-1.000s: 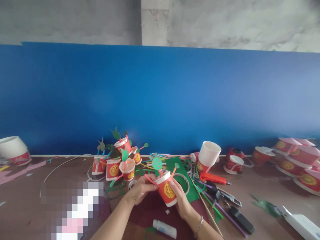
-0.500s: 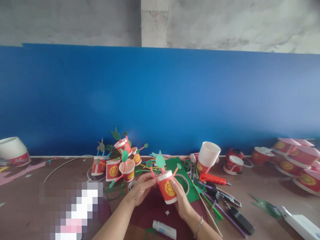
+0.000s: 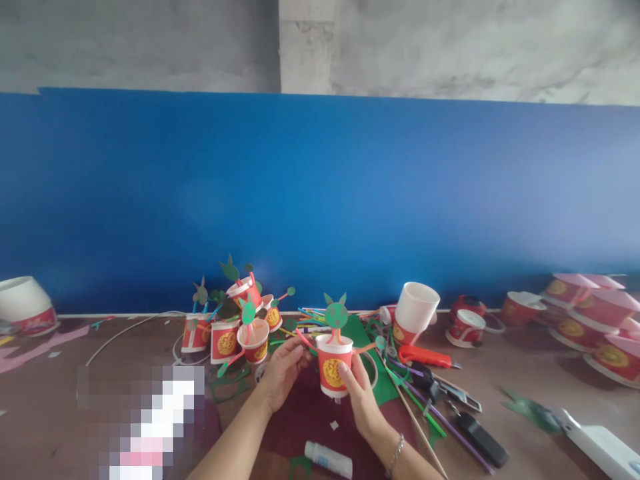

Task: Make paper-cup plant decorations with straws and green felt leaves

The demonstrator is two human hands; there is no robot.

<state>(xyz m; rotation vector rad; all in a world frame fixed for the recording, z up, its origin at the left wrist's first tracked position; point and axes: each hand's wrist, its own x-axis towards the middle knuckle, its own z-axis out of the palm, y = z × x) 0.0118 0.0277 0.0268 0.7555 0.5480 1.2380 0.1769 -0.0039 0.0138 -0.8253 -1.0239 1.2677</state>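
Observation:
My right hand (image 3: pixel 366 393) grips a red and white paper cup (image 3: pixel 326 375) with a yellow emblem, holding it upright above the table. Pink and orange straws stick out of it. On top is a green paper head with pointed ears (image 3: pixel 337 315). A straw arm (image 3: pixel 367 348) on the right side ends in a green disc. My left hand (image 3: pixel 284 375) is at the cup's left, with its curled fingertips at the pink straw (image 3: pixel 306 341) there; part of the contact is hidden.
Finished cup figures (image 3: pixel 225 341) stand to the left. Behind my right hand are a green sheet (image 3: pixel 387 387), a tape roll and a cup stack (image 3: pixel 417 307). An orange utility knife (image 3: pixel 425 357), scissors (image 3: pixel 535 410) and pink-topped cups (image 3: pixel 617 360) lie rightward. A glue stick (image 3: pixel 329 460) is in front.
The cup has turned from tilted to upright, its green head now facing me. My left fingers have shifted up slightly along the left straw. The right straw arm sits lower.

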